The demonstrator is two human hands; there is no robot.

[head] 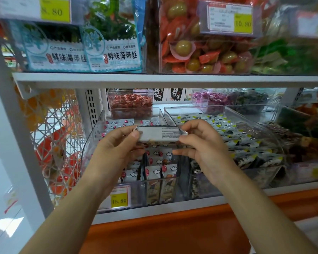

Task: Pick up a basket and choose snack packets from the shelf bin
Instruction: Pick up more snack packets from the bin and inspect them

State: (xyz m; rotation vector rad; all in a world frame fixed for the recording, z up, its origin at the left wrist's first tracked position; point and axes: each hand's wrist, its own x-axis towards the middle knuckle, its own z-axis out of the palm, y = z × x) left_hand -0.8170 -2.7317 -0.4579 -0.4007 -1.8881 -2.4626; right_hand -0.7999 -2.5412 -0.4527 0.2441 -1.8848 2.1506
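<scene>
1. In front of the lower shelf, just above a clear bin [93, 138], both hands hold one snack packet [160, 135] level, its white printed back turned to the camera.
2. The left hand [116, 149] pinches the packet's left end between thumb and fingers.
3. The right hand [200, 143] pinches the right end with thumb and forefinger; its other fingers curl loosely underneath.
4. The bin below the hands is filled with white packets [155, 155] printed with clouds and red balloons, and a yellow price tag [118, 199] reading 15.80 sits on its front.
5. A dark, strap-like thing [144, 163] stands among those packets under the left hand; the view is too poor to tell what it is, possibly tongs.
6. Just beside it on the right, a second clear bin [200, 107] holds packets in white, black and yellow [237, 142].
7. On the shelf above stand seaweed bags [116, 44] and a clear box of orange-wrapped snacks [200, 54] with a tag reading 10.80 [243, 23].
8. A white lattice panel [59, 136] closes the shelf's left side.
</scene>
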